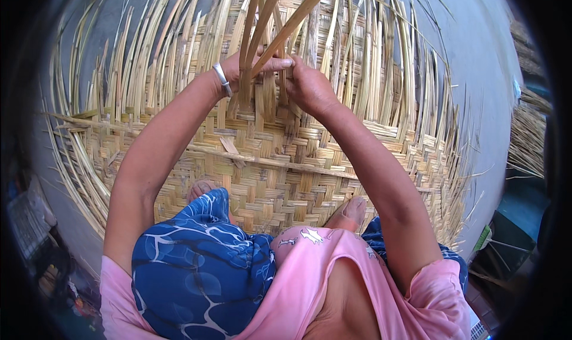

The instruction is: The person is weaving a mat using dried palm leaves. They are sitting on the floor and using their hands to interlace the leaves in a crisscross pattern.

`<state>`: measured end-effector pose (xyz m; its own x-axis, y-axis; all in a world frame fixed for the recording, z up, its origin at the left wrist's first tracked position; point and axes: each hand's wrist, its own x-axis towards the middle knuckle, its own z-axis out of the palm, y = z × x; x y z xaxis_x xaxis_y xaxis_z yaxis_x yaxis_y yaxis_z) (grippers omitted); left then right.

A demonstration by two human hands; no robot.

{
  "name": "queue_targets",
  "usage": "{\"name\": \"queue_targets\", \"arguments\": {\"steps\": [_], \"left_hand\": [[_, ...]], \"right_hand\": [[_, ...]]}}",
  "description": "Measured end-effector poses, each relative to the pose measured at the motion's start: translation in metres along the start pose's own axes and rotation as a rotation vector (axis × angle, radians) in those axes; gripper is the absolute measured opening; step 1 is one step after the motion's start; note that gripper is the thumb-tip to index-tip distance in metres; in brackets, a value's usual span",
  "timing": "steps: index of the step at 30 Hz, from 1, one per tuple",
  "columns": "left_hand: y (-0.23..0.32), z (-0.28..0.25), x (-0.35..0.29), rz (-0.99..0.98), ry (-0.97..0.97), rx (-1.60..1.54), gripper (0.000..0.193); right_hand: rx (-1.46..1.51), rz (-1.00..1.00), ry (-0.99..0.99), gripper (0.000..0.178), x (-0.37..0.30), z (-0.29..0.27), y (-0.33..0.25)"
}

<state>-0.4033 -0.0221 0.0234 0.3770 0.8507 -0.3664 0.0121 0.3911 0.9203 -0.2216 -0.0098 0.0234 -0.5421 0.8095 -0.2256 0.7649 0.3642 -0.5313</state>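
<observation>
A large mat (262,200) of flat, straw-coloured split reed lies under me, its near part tightly woven. Several raised reed strips (245,48) stand up from the weave and lean away at the top centre. My left hand (237,72), with a silver bracelet (222,79) at the wrist, is closed around these strips, its thumb stretched toward the right hand. Close against that thumb, my right hand (311,89) has its fingers curled in over strips at the weave's edge. What lies inside its grip is mostly hidden.
Long unwoven reed ends (369,60) fan out across the far side. A loose crosswise strip (280,163) rests on the weave, beside a short broken piece (232,151). My bare feet (351,212) are on the mat. Bundled reeds (527,137) lie at the far right, beyond the grey floor (482,89).
</observation>
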Motion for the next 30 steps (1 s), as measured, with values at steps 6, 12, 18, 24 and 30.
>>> {"name": "queue_targets", "arguments": {"steps": [6, 12, 18, 24, 30], "left_hand": [[0.002, 0.003, 0.001, -0.037, 0.075, -0.014, 0.039], [-0.004, -0.009, 0.01, 0.123, -0.076, -0.437, 0.048], [-0.03, -0.049, 0.01, 0.113, 0.083, -0.683, 0.028], [-0.047, -0.048, -0.033, 0.125, 0.443, -0.744, 0.032], [-0.019, -0.072, -0.033, 0.265, 0.632, -0.789, 0.016]], "right_hand": [[-0.165, 0.054, -0.112, 0.03, -0.001, -0.012, -0.016], [0.08, -0.268, -0.201, 0.018, -0.014, 0.021, -0.009], [0.477, 0.152, -0.301, 0.025, -0.005, 0.014, -0.014], [0.614, 0.213, -0.192, 0.028, -0.003, 0.029, 0.012], [0.914, 0.342, -0.361, 0.025, -0.002, 0.007, -0.004]]}}
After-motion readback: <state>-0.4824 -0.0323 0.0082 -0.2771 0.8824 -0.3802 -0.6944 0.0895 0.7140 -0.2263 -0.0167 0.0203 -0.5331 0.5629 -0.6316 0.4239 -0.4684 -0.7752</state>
